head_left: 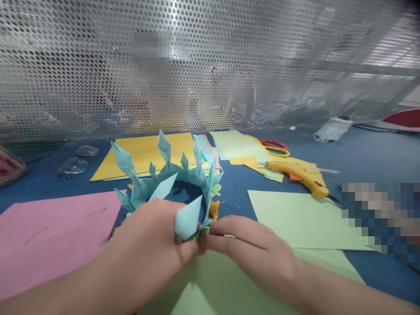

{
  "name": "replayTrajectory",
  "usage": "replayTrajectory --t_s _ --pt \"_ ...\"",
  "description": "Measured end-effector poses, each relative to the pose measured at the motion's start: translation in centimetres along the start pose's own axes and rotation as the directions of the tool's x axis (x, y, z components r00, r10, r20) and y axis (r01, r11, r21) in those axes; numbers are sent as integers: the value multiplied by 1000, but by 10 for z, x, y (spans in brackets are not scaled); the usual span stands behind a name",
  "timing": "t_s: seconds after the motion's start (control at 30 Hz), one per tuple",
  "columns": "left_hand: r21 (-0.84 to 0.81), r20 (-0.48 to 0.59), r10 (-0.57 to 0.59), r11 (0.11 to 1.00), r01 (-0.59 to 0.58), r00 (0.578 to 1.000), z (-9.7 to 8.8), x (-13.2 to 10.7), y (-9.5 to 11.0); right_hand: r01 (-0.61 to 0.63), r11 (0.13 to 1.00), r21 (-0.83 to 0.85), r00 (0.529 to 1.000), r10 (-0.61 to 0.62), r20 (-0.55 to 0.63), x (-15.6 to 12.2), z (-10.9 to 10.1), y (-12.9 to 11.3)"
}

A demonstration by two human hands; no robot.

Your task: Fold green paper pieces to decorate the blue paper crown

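A light blue folded-paper ring (170,179) with several upright pointed pieces stands on the blue table. My left hand (154,245) is closed on its near edge, thumb and fingers pinching a blue pointed piece (187,218). My right hand (249,247) meets it from the right, fingers pressed together on the same spot, where small green and orange folded bits show. Both hands rest over a light green sheet (210,284) at the near edge.
Pink paper (49,232) lies left, yellow paper (144,153) behind the ring, a green sheet (302,218) right. A yellow glue gun (302,175) and scissors (277,148) lie at the back right. Glasses (77,162) sit back left. A perforated metal screen (210,65) closes the back.
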State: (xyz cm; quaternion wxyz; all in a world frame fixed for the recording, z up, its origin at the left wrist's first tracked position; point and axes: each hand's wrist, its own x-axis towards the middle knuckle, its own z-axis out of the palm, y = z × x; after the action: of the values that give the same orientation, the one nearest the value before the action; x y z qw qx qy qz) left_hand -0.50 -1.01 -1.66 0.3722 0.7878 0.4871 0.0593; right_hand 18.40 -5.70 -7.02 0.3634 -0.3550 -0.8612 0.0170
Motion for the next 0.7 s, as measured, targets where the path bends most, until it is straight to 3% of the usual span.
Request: replayTrajectory --t_s 0.1,0.33,0.7 --pt "140 18 -110 984 106 994 -1 -1 5 18 1000 -6 1000 -18 -2 0 -1 -1" --pt "109 46 -66 992 61 997 -3 -2 11 7 1000 2 1000 -7 -4 -1 1 1" --pt "145 -5 -99 984 99 995 -1 -1 8 3 1000 17 1000 -4 8 -3 1 2"
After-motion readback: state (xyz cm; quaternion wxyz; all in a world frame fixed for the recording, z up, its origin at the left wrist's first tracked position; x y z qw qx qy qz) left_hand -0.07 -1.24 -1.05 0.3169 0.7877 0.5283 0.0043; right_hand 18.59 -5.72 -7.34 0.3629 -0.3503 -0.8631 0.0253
